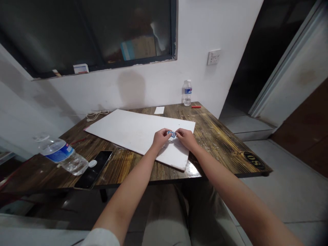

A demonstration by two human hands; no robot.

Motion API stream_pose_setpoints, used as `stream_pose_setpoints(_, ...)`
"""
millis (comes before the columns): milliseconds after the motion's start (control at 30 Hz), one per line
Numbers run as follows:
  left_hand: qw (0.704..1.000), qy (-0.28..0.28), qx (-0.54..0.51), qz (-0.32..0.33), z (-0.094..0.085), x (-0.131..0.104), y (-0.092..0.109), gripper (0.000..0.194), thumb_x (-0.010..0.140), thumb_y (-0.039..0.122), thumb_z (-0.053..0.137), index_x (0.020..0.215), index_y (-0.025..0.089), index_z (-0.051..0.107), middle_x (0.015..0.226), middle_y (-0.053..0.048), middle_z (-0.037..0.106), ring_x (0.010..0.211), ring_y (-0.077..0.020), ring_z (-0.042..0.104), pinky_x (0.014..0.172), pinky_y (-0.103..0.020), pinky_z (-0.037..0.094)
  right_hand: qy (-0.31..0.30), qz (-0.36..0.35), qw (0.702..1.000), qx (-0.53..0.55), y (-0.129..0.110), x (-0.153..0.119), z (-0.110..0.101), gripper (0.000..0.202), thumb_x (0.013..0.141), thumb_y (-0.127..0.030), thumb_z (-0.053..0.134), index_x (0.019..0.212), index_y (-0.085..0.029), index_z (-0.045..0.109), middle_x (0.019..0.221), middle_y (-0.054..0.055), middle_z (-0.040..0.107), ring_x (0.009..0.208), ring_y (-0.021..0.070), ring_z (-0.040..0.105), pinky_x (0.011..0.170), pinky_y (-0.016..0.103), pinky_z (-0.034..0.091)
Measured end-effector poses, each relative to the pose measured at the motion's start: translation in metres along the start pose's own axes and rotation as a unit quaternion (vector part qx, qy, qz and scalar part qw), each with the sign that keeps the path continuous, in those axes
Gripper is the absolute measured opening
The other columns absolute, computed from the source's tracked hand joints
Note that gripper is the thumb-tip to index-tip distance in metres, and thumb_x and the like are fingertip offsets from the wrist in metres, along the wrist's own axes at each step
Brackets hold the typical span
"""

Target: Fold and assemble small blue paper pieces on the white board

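A small blue-and-white item [172, 134], perhaps a packet or little box, is held up between my two hands over the right part of a white board [135, 131]. My left hand [160, 137] pinches its left side between thumb and fingers. On the other side, the closed fingertips of my right hand [187, 137] grip its right edge. My fingers cover part of the item, and its print is too small to read. The board lies flat on a dark wooden table [217, 143], and shadows of my hands fall on it.
At the left are a large water bottle [63, 153], tilted over, and a phone [96, 169] with a white round piece [92, 163] on it. Along the back lie a white cable [96, 115], a white card [159, 110], a small bottle [187, 93] and a red stick [196, 107].
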State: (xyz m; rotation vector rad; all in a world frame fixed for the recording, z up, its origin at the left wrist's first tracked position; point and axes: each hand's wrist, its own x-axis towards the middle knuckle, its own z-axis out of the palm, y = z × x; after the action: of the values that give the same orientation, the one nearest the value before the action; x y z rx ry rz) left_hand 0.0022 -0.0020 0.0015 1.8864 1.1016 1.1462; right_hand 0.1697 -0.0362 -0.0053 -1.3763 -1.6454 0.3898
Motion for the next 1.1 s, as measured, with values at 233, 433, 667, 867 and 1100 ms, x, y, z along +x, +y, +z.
stream_pose_setpoints(233, 1.000, -0.003, 0.011, 0.003, -0.0012, -0.0010, 0.0017, 0.023, 0.074, 0.033, 0.065, 0.088, 0.017, 0.074, 0.062, 0.002, 0.053, 0.060, -0.0109, 0.045, 0.056, -0.024, 0.034, 0.006, -0.021, 0.999, -0.026, -0.0003, -0.0001, -0.0009, 0.016, 0.080, -0.024, 0.055, 0.074, -0.017, 0.068, 0.069, 0.003, 0.068, 0.062, 0.0138, 0.055, 0.063, 0.025, 0.037)
stream_pose_setpoints(433, 1.000, -0.012, -0.002, 0.004, -0.0005, -0.0027, 0.0036, 0.022, 0.073, 0.033, 0.066, 0.086, 0.016, 0.073, 0.063, 0.002, 0.054, 0.061, -0.0110, 0.046, 0.058, -0.024, 0.035, 0.026, -0.006, 1.000, -0.006, -0.0002, -0.0001, -0.0005, 0.016, 0.077, -0.026, 0.056, 0.069, -0.017, 0.067, 0.063, 0.002, 0.064, 0.059, 0.0133, 0.053, 0.060, 0.024, 0.036)
stream_pose_setpoints(667, 1.000, -0.022, 0.000, 0.011, 0.0009, -0.0034, 0.0023, 0.020, 0.073, 0.034, 0.066, 0.081, 0.016, 0.070, 0.065, 0.002, 0.057, 0.062, -0.0113, 0.049, 0.059, -0.024, 0.037, 0.036, 0.033, 0.999, 0.009, -0.0006, -0.0002, 0.0006, 0.016, 0.073, -0.027, 0.056, 0.065, -0.018, 0.065, 0.061, 0.001, 0.064, 0.059, 0.0137, 0.053, 0.060, 0.025, 0.036)
stream_pose_setpoints(867, 1.000, -0.005, 0.014, 0.014, 0.0012, -0.0024, 0.0018, 0.014, 0.073, 0.030, 0.065, 0.077, 0.017, 0.070, 0.066, 0.001, 0.061, 0.062, -0.0117, 0.051, 0.058, -0.024, 0.040, 0.062, 0.051, 0.997, 0.000, 0.0045, 0.0009, 0.0016, 0.014, 0.067, -0.026, 0.054, 0.061, -0.018, 0.064, 0.059, 0.001, 0.064, 0.058, 0.0143, 0.053, 0.057, 0.025, 0.036)
stream_pose_setpoints(1100, 0.998, 0.052, -0.002, -0.035, -0.0021, -0.0008, 0.0007, 0.016, 0.073, 0.029, 0.065, 0.082, 0.017, 0.072, 0.063, 0.001, 0.059, 0.059, -0.0105, 0.050, 0.053, -0.023, 0.043, 0.032, 0.082, 0.996, 0.021, 0.0067, 0.0022, 0.0004, 0.015, 0.072, -0.025, 0.058, 0.068, -0.018, 0.071, 0.068, 0.003, 0.069, 0.064, 0.0158, 0.059, 0.063, 0.026, 0.041)
